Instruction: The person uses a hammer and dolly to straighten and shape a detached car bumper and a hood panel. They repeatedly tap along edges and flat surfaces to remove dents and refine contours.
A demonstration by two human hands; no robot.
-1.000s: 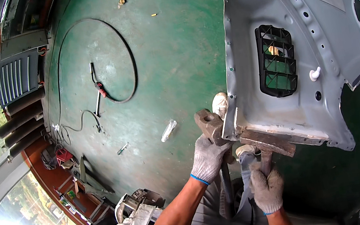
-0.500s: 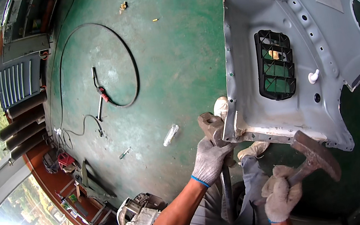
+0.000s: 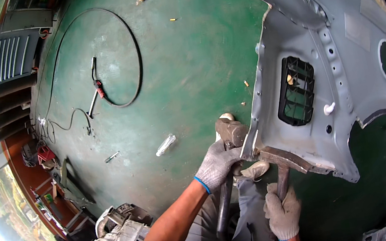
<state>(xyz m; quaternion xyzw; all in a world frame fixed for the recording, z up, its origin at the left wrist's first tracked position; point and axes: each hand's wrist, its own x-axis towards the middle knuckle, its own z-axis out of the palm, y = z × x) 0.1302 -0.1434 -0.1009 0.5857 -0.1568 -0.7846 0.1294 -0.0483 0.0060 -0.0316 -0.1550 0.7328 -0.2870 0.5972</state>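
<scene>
A grey sheet-metal car body panel (image 3: 281, 131) with a rough, bent lower edge stands in front of me. At its lower left corner my gloved left hand (image 3: 217, 165) grips a sledgehammer (image 3: 232, 132) just below its head, the handle slanting down toward my legs. The sledgehammer's head lies beside the panel's left edge; whether they touch I cannot tell. In a matching glove, my right hand (image 3: 283, 212) is closed round the handle of a hammer (image 3: 285, 158), whose brownish head lies along the panel's lower flange. A black plastic vent grille (image 3: 295, 91) sits in the panel's recess.
On the green floor (image 3: 184, 71) lie a looped black cable (image 3: 139, 53) with a red-and-black welding torch (image 3: 99, 87) and a crumpled clear plastic piece (image 3: 165, 145). A metal engine-like part (image 3: 120, 237) stands lower left. Dark gas cylinders (image 3: 6, 106) and a shelf (image 3: 35, 182) line the left side.
My right hand has swung the hammer up and left, bringing its head from right of the panel's lower edge onto that edge. My left hand still grips the sledgehammer. The whole view has shifted slightly.
</scene>
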